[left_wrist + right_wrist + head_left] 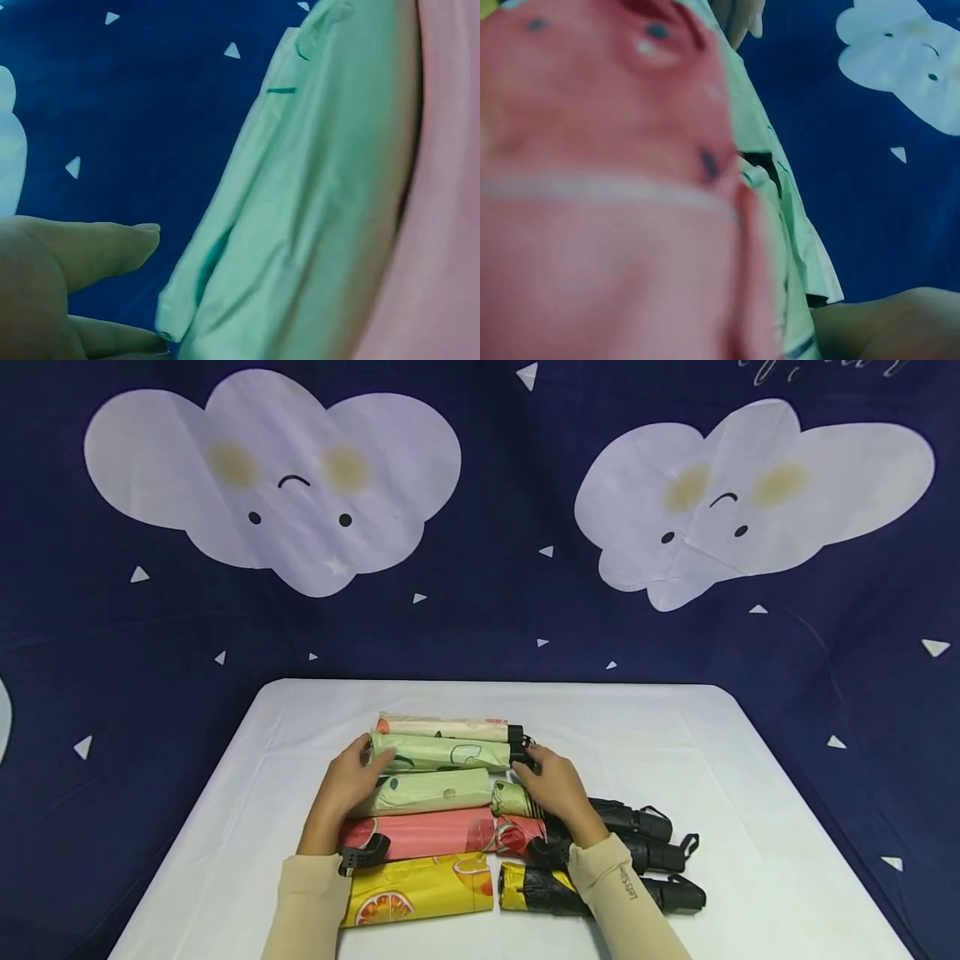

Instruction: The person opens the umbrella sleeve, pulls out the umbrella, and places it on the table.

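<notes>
Green sleeved umbrella (442, 752): lies on the far part of the table (187, 877), long axis left-right, between the hands. Left hand (354, 778) at its left end, right hand (557, 783) at the black handle (517, 754) on its right end, so neither is clearly nearer. Cream umbrella (442, 727) just beyond it, second green sleeve (431, 792) just on the near side.

Left hand looks open, thumb and fingers spread about the end. Right hand's thumb and fingers are about the handle; can't tell if it grips.

Left wrist view adds the spread: thumb (112, 244) apart from the green, lower finger at the sleeve end, contact unclear. Right wrist view: mostly blurred red fabric (615, 277), right fingertips hidden.
</notes>
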Motion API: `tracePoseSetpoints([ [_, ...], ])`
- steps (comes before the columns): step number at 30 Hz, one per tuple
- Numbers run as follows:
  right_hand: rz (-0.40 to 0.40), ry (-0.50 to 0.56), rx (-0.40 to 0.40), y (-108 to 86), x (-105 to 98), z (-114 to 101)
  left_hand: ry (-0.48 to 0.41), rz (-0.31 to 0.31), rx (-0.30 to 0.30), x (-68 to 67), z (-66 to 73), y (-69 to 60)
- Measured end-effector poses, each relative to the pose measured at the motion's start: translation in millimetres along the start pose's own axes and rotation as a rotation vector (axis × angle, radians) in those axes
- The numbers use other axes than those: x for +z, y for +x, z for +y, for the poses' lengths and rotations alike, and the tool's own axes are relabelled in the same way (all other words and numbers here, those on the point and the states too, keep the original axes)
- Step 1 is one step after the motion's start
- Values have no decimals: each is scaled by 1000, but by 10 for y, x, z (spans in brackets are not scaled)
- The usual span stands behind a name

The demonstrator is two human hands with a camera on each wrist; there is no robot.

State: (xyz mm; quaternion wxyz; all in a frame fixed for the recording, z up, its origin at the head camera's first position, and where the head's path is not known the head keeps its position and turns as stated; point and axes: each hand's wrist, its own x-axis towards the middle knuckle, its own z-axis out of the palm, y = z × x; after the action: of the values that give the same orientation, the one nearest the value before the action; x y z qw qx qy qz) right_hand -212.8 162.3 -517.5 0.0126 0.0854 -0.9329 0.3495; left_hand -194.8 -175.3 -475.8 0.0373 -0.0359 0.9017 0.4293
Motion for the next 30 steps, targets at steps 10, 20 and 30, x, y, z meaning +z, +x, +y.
tracePoseSetpoints([
  [10,-24,-53,-29,-20,-3,-80,-3,4,14,5,-78,30],
  [20,-37,-49,-54,12,-19,-74,-15,15,-7,-7,-49,33],
  [30,91,65,-93,0,-33,-20,-31,106,74,44,12,7],
])
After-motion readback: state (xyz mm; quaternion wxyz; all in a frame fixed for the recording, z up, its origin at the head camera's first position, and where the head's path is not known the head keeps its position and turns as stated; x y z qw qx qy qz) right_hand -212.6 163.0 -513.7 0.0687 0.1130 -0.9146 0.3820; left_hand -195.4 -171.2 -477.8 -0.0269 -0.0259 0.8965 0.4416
